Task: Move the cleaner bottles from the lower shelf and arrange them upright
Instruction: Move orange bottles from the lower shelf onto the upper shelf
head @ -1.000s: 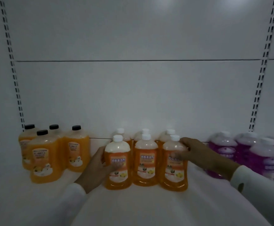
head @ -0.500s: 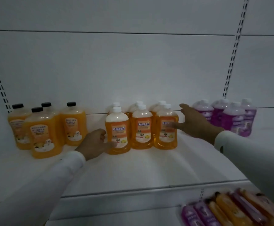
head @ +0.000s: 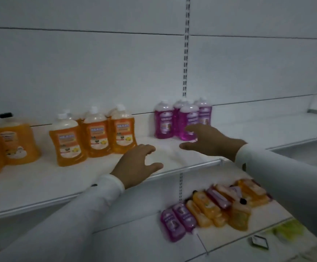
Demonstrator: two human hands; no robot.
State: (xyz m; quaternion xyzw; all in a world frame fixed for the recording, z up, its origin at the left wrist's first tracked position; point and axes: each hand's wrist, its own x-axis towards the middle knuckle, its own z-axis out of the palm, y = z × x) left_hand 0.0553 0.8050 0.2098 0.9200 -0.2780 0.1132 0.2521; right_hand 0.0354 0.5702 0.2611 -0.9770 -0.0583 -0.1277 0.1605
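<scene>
Orange white-capped cleaner bottles (head: 95, 135) stand upright in a tight group on the upper shelf (head: 172, 169). To their right stand purple bottles (head: 182, 120), also upright. On the lower shelf (head: 229, 246) a pile of orange and purple bottles (head: 210, 207) lies on its side. My left hand (head: 136, 164) hovers open over the upper shelf's front edge, right of the orange group, holding nothing. My right hand (head: 208, 140) is open just in front of the purple bottles, empty, fingers spread.
Larger orange bottles with black caps (head: 17, 142) stand at the far left of the upper shelf. A slotted upright (head: 185, 53) runs down the white back panel. A small dark-framed tag (head: 259, 242) and yellow-green items (head: 288, 230) lie on the lower shelf at right.
Both hands have let go of the orange bottle group and drawn back to the right. My view has swung right and down, bringing the lower shelf's pile into sight.
</scene>
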